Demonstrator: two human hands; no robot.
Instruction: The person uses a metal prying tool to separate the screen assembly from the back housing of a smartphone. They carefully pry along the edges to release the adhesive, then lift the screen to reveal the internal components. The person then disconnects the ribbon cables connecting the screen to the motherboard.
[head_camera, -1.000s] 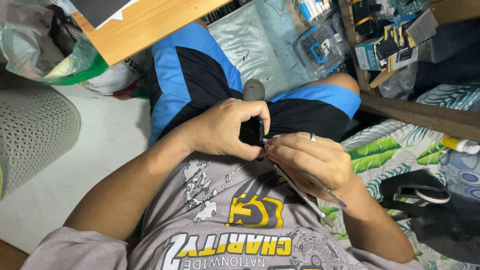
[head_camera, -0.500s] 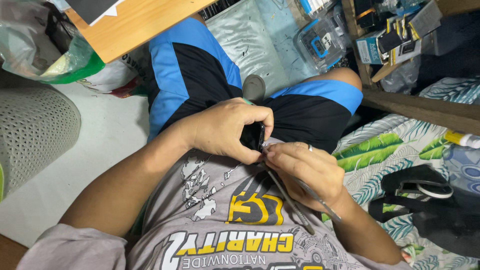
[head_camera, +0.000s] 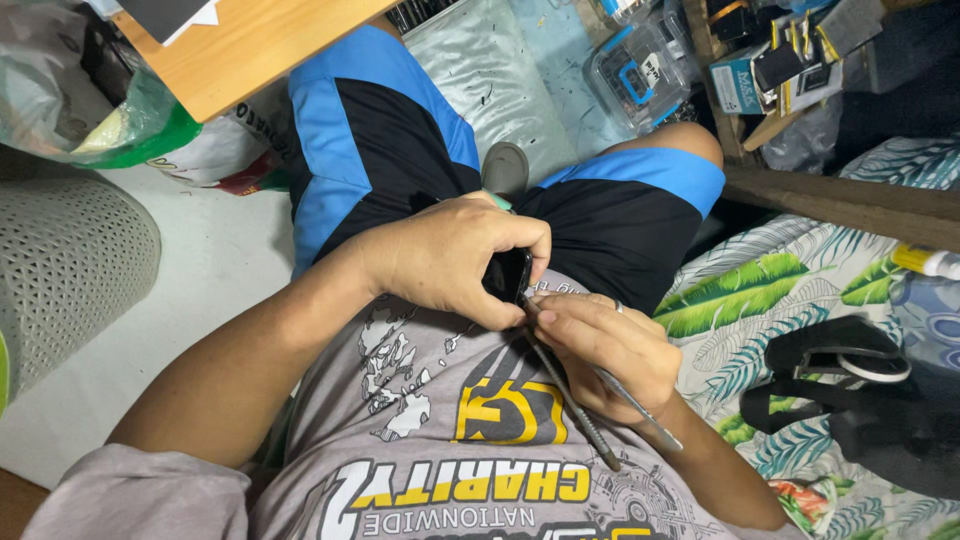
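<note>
Phone (head_camera: 508, 275): gripped in left hand (head_camera: 450, 262), fingers curled tight.
Right hand (head_camera: 605, 350): pinching tweezers (head_camera: 600, 400) at phone's edge.
Clear box (head_camera: 640, 70): holding small parts.

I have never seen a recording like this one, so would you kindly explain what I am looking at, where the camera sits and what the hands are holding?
There is no machine here: a person works with two bare hands, and the single camera is worn on the head, looking down over the grey printed shirt and blue-and-black shorts. The left hand grips a small black device, possibly a phone, mostly hidden by the fingers. The right hand holds thin metal tools, with the tips meeting the device's edge. The person seems to sit on a leaf-patterned sheet, where a black strap lies. Around are a wooden tabletop, a green plastic bag and a clear plastic box.
</note>
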